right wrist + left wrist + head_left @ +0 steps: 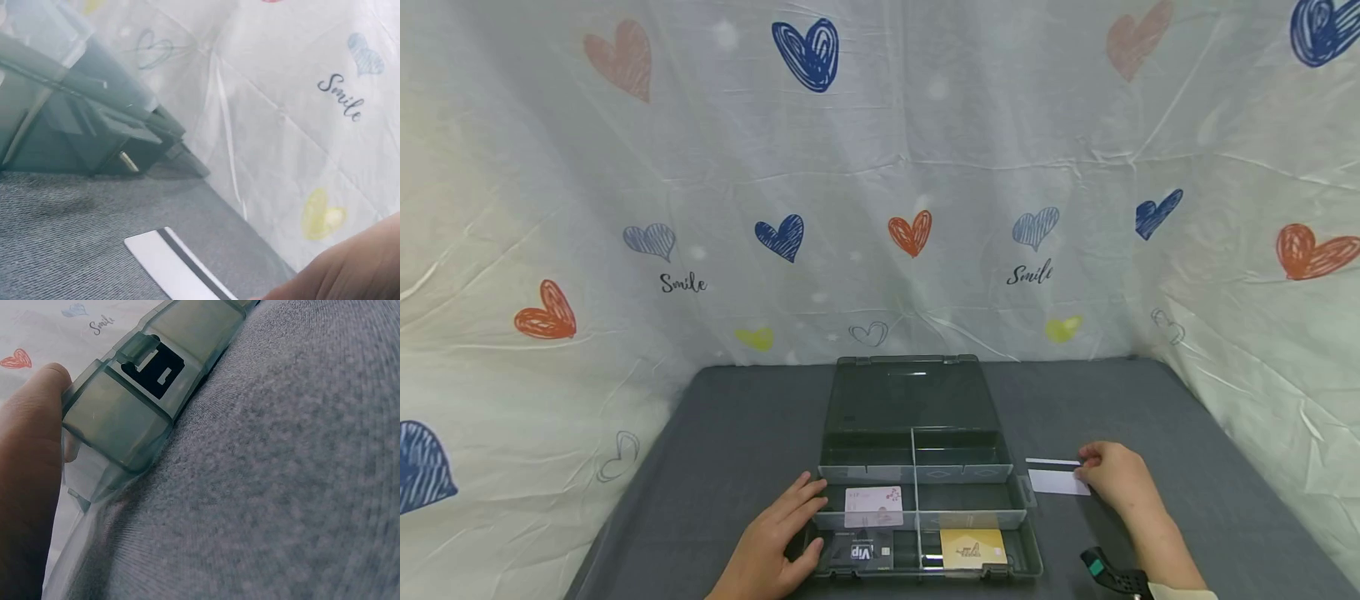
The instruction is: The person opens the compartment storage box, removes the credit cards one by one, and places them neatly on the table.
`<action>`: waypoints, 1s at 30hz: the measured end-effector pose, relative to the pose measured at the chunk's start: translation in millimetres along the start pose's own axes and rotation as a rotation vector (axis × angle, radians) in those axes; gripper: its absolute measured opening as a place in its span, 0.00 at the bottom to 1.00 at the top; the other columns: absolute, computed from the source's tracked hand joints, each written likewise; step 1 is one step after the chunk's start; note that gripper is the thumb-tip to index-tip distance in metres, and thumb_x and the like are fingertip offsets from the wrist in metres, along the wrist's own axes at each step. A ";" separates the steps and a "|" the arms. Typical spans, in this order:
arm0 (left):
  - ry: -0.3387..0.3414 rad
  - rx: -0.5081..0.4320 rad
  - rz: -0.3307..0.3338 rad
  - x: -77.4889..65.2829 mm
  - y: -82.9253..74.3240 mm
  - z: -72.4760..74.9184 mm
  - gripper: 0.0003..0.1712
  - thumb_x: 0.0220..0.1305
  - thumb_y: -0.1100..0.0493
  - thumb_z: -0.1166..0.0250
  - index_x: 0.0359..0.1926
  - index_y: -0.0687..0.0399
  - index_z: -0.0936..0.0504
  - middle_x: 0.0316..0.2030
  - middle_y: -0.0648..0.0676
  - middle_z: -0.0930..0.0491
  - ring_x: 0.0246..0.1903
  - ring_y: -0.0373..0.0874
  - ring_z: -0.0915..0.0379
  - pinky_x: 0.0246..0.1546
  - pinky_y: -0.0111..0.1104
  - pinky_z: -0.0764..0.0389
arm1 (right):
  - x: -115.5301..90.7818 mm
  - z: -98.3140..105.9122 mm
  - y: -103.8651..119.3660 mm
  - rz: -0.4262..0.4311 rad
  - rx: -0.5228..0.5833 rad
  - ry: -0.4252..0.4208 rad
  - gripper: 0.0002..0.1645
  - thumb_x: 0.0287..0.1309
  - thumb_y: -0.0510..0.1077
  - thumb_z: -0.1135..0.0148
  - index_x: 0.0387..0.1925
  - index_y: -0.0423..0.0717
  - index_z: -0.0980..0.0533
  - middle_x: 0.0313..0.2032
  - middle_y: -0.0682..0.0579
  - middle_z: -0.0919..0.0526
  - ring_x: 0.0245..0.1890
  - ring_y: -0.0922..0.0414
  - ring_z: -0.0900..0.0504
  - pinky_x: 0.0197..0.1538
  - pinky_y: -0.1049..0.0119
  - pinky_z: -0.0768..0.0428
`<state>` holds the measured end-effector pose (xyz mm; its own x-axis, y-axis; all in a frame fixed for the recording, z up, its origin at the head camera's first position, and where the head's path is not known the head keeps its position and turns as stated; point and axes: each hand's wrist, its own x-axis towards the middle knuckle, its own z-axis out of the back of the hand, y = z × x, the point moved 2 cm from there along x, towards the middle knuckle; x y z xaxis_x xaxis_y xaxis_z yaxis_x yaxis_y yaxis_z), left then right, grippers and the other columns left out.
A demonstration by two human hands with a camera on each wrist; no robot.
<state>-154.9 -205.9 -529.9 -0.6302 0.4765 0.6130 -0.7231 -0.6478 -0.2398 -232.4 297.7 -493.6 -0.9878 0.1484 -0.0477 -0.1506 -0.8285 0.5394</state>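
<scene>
A right hand pinches a white card beside a compartment box, touched by a left hand, fingers apart. Only the head view shows both hands; the right wrist view crops the card.

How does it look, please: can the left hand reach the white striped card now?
Probably not: the left hand rests against the open box, which lies between it and the white striped card, where the right hand is.

The left hand's fingers touch a translucent green box on grey cloth.
</scene>
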 end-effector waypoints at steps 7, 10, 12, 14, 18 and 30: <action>0.001 -0.013 -0.006 0.0 1.1 -0.5 0.30 0.54 0.60 0.24 0.60 0.57 0.18 0.65 0.57 0.24 0.67 0.58 0.31 0.69 0.21 0.42 | -1.2 9.6 3.0 0.023 0.010 0.072 0.22 0.61 0.42 0.30 0.47 0.25 0.21 0.36 0.37 0.16 0.39 0.40 0.17 0.40 0.44 0.18; -0.003 -0.022 -0.005 -0.5 1.9 -1.5 0.31 0.54 0.61 0.24 0.60 0.58 0.18 0.65 0.57 0.24 0.67 0.58 0.31 0.69 0.21 0.42 | -2.4 17.8 6.9 0.045 0.022 0.098 0.25 0.65 0.45 0.32 0.51 0.26 0.21 0.41 0.34 0.16 0.43 0.37 0.17 0.41 0.44 0.17; -0.006 -0.029 -0.005 -1.0 2.2 -2.0 0.31 0.54 0.61 0.24 0.60 0.58 0.18 0.65 0.57 0.24 0.67 0.58 0.31 0.68 0.21 0.41 | -5.0 23.6 10.8 0.066 0.042 0.115 0.26 0.67 0.47 0.33 0.54 0.27 0.22 0.44 0.33 0.16 0.46 0.35 0.17 0.42 0.44 0.17; -0.007 -0.035 -0.002 -1.3 2.7 -2.5 0.30 0.54 0.61 0.24 0.60 0.58 0.18 0.66 0.56 0.24 0.67 0.57 0.31 0.68 0.20 0.41 | -8.2 29.1 15.5 0.089 0.063 0.130 0.27 0.68 0.48 0.35 0.56 0.27 0.22 0.46 0.33 0.16 0.47 0.36 0.17 0.42 0.45 0.17; -0.006 -0.044 0.002 -1.3 3.4 -2.7 0.30 0.54 0.62 0.24 0.60 0.58 0.18 0.66 0.56 0.25 0.68 0.57 0.31 0.68 0.20 0.41 | -16.9 38.6 26.9 0.124 0.099 0.152 0.30 0.71 0.52 0.36 0.59 0.29 0.23 0.49 0.35 0.16 0.48 0.39 0.16 0.43 0.46 0.16; -0.005 -0.034 0.009 0.5 1.8 -2.4 0.30 0.55 0.61 0.25 0.60 0.57 0.18 0.65 0.55 0.24 0.68 0.56 0.31 0.68 0.20 0.42 | -45.5 52.9 56.0 0.229 0.282 0.225 0.30 0.71 0.51 0.36 0.63 0.33 0.25 0.49 0.44 0.14 0.42 0.52 0.13 0.41 0.59 0.17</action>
<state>-157.2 -205.4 -531.9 -0.6355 0.4680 0.6141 -0.7267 -0.6314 -0.2708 -193.8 273.1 -416.7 -0.9833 -0.1700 -0.0652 0.0603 -0.6417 0.7646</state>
